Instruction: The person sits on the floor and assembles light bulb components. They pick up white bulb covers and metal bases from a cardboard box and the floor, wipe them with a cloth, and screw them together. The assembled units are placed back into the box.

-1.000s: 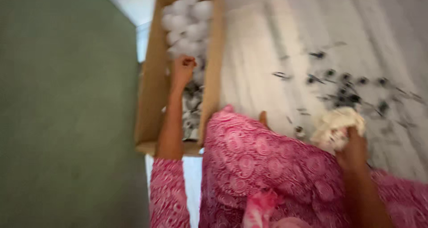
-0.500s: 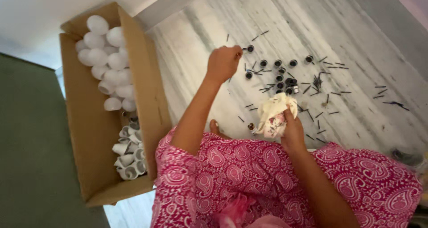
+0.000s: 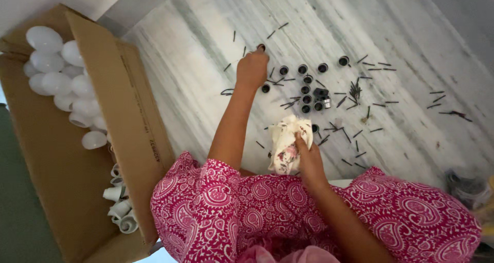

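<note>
From my feed, the left hand (image 3: pixel 252 67) is stretched to the far side of the floor (image 3: pixel 206 88). Its fingertips are pinched together on one small black cap (image 3: pixel 261 47), held at the far-left edge of the scatter, just at floor level. I cannot tell whether the cap touches the floor. The right hand (image 3: pixel 310 159) is nearer, just ahead of the pink-clad lap, with its fingers clamped round a crumpled cloth (image 3: pixel 286 144).

I judge the step in hand to be handling that single cap at the edge of the group. Any further move there calls for a fine pinch, because the loose caps (image 3: pixel 307 99) lie close together, with thin dark pins (image 3: pixel 355 91) strewn among them.

By my count:
- One cap is in the fingers and about a dozen lie on the floor, right of the left hand. A tight clump in the middle keeps me from an exact figure.
- The pins are dozens, too many and too thin to count.
- There is one cloth.
- There is one cardboard box (image 3: pixel 128 103), at the left.
- About ten white domes (image 3: pixel 43 38) sit at the far end of the box.
- About six white cups (image 3: pixel 119 209) sit at its near end, partly hidden by the flap.
</note>
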